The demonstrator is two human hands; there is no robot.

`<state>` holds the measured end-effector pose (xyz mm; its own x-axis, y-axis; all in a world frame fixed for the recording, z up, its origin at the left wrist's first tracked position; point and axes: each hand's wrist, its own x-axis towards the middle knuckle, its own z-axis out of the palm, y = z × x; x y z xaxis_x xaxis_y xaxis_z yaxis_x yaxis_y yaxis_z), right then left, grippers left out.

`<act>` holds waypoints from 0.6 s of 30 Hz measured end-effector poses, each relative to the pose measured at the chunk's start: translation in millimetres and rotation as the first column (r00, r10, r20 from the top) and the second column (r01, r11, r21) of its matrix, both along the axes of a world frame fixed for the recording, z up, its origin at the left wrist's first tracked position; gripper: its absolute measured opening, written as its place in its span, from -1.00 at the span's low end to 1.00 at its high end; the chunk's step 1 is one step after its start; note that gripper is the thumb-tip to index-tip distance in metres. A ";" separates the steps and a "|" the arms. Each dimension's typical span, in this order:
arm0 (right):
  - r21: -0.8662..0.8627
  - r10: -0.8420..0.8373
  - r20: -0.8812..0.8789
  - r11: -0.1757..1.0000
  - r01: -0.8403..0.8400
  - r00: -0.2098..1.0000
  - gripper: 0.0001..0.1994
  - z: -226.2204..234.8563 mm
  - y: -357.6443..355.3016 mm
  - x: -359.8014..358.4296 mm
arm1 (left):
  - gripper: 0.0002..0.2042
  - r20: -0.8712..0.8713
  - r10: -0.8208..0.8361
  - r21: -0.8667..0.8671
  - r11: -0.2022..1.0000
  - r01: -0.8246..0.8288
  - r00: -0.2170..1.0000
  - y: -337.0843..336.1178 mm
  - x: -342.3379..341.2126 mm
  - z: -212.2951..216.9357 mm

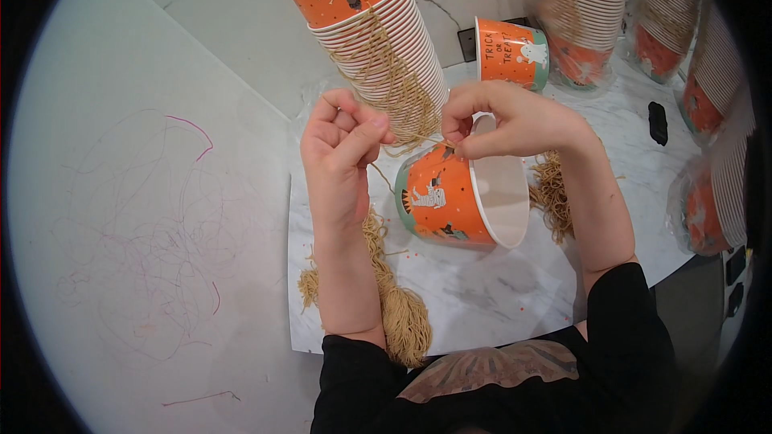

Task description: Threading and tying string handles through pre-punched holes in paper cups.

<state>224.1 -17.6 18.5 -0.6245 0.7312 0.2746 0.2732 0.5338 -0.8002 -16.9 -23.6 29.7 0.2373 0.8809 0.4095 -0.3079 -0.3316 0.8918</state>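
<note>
Both my hands are raised over the middle of the table, fingers pinched on a thin tan string [423,139] that runs between them. My left hand [344,141] holds one part near the fingertips, and a loose length hangs down below it. My right hand [508,122] grips the other part just above an orange paper bucket [444,197]. The bucket lies on its side, its white open mouth toward the right and its green base toward the left. Close to my left forearm rests a thick bundle of tan string [406,325], part of it hidden under the arm.
Behind my hands leans a tall stack of nested buckets [386,48] with string draped over it. Another orange bucket [511,52] stands farther back. Wrapped bucket stacks [720,145] line the right side. More string [552,197] and a black object [658,123] lie on the marbled table [498,297].
</note>
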 end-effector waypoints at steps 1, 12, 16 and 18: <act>0.001 0.002 -0.001 1.000 -0.002 1.000 -0.90 0.5 0.3 -0.5 | -0.79 0.015 0.007 0.002 1.000 -0.007 1.000 0.0 -0.6 0.2; -0.128 0.149 -0.038 0.980 -0.152 0.988 -0.89 -2.4 4.2 0.3 | -0.79 0.014 -0.087 -0.052 0.995 0.088 0.996 2.6 4.5 -2.5; -0.133 0.163 -0.046 0.977 -0.168 0.986 -0.89 -3.9 4.5 -0.9 | -0.79 0.034 -0.091 -0.062 0.994 0.093 0.995 3.5 5.1 -2.9; -0.154 0.161 -0.054 0.974 -0.167 0.986 -0.89 -4.1 4.5 -0.9 | -0.79 0.034 -0.091 -0.066 0.993 0.093 0.995 3.0 4.5 -2.3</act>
